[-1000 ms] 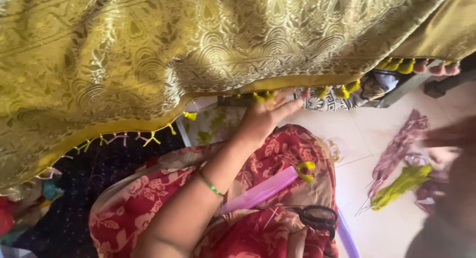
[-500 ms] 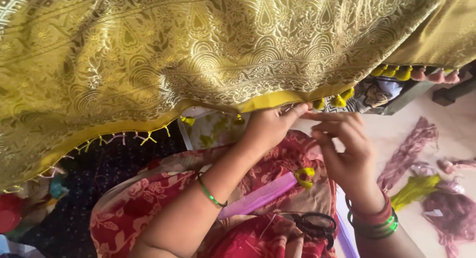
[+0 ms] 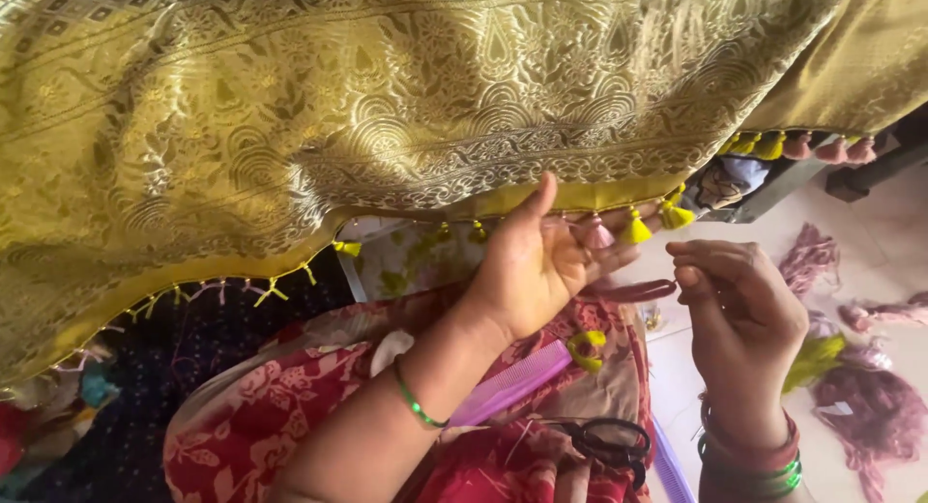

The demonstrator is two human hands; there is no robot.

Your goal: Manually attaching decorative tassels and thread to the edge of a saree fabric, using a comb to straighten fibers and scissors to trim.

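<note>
1. Two hands work at the lower edge of a gold brocade cloth (image 3: pixel 387 107) that fills the top of the view.
2. The left hand (image 3: pixel 532 266) is raised, thumb up against the yellow hem (image 3: pixel 580 196), fingers curled loosely around the edge; its grip pinches the hem beside a pink tassel (image 3: pixel 596 234).
3. More tassels, yellow ones (image 3: pixel 636 230) and pink, hang along the hem toward the right.
4. The right hand (image 3: pixel 744 319) hovers just below and right of the hem, not touching it. Its fingertips are pinched together; whether they hold a thread I cannot tell.
5. A green bangle (image 3: pixel 416 403) sits on the left wrist; red and green bangles (image 3: pixel 759 459) are on the right.
6. On the lap, over red floral fabric (image 3: pixel 251 426), lie a purple comb (image 3: pixel 507 395), black-handled scissors (image 3: pixel 609 440) and a small yellow thread loop (image 3: pixel 587 348).
7. Bundles of maroon thread (image 3: pixel 865 406) and yellow-green thread (image 3: pixel 812 358) lie on the floor at right.
</note>
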